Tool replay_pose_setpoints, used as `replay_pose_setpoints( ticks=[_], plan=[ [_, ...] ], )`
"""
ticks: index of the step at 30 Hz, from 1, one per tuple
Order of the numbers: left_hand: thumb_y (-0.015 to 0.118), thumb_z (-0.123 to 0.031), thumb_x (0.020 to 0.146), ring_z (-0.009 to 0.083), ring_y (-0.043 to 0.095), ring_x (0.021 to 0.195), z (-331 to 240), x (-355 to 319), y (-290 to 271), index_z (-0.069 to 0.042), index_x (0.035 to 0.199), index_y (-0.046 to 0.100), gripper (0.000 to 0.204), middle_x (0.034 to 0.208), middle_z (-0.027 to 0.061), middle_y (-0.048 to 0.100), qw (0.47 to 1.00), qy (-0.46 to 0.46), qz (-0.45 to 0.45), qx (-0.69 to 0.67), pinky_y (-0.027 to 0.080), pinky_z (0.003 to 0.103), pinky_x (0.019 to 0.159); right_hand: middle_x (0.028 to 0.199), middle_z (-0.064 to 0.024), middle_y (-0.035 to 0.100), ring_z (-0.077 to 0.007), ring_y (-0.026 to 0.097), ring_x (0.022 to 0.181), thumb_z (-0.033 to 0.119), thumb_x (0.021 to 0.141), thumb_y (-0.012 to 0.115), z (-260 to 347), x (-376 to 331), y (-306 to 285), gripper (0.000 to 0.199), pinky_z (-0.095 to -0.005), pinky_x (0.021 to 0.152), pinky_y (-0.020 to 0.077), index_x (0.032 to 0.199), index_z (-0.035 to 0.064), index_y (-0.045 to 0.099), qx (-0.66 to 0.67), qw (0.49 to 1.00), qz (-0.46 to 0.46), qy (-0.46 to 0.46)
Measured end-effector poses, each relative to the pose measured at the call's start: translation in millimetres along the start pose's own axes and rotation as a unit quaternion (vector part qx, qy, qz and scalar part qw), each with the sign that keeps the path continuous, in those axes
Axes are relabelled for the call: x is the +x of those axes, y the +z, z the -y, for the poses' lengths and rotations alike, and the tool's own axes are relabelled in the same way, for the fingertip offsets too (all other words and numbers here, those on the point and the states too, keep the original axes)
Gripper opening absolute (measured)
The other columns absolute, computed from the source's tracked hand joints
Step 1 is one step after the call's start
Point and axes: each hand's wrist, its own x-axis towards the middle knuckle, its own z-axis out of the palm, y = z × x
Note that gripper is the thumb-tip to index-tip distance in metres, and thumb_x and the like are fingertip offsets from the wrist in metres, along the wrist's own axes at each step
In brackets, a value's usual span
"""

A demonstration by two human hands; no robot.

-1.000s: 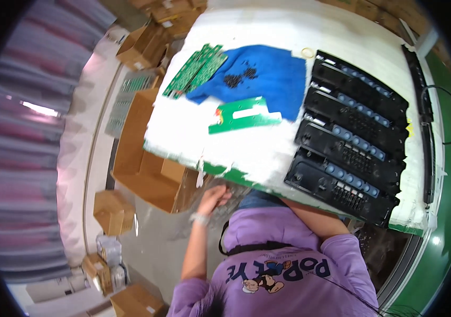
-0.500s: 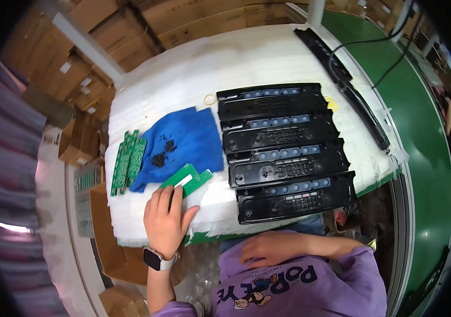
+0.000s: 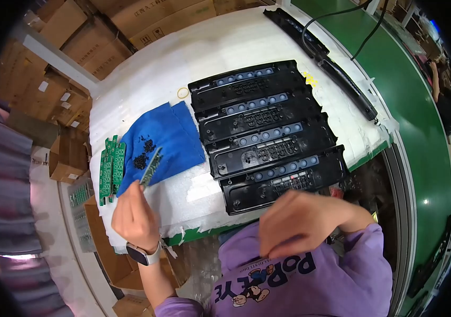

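Observation:
A green circuit board stands tilted on edge, its lower end pinched in the closed fingers of my left hand, in front of a blue cloth. Small black parts lie in loose piles on that cloth. Several more circuit boards are grouped at its left side. My right hand hovers over my lap, close to the nearest of several long black plastic panels; motion smears its fingers, and whether it holds anything does not show.
The panels lie in a column on a white padded table. Beyond them are small yellow pieces, a long black bar-shaped part and a black cable. Cardboard boxes stand left and behind; a green surface runs along the right.
My left hand has lifted the circuit board off the table, turned it on edge and moved left. My right hand has risen from my lap toward the nearest panel. The view has shifted.

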Motion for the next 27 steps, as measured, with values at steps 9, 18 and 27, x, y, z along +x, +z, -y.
replay_pose_setpoints(
  ticks=[9, 18, 27],
  plan=[
    [0.065, 0.007, 0.075, 0.0265, 0.064, 0.066, -77, 61, -11, 0.007, 0.093, 0.062, 0.018, 0.078, 0.0160, 0.064, 0.958, 0.104, -0.097, -0.247, 0.051, 0.032, 0.057, 0.106, -0.0079, 0.058, -0.0147, 0.056, 0.102, -0.009, 0.074, 0.065, 25, 2, -40, 0.043, -0.0269, 0.081, 0.0490, 0.115, -0.0019, 0.055, 0.069, 0.903, -0.424, 0.027],
    [0.066, 0.001, 0.077, 0.0289, 0.063, 0.070, -102, 98, 16, 0.004, 0.090, 0.063, 0.013, 0.079, 0.0153, 0.064, 0.819, -0.043, -0.027, -0.572, 0.050, 0.030, 0.065, 0.092, -0.0055, 0.061, -0.0086, 0.058, 0.082, -0.008, 0.076, 0.068, 6, 0, -39, 0.019, -0.0198, 0.066, 0.0467, 0.094, -0.0047, 0.064, 0.018, 0.885, -0.464, 0.043],
    [0.068, -0.005, 0.072, 0.0348, 0.057, 0.099, -70, 60, 56, 0.003, 0.097, 0.059, 0.028, 0.104, 0.0165, 0.060, 0.909, -0.001, 0.139, -0.393, 0.046, 0.039, 0.085, 0.076, -0.0040, 0.057, -0.0164, 0.056, 0.075, 0.014, 0.062, 0.062, -4, -20, -56, 0.024, -0.0252, 0.052, 0.0389, 0.081, 0.0002, 0.065, -0.713, 0.685, -0.140, -0.044]
  ],
)
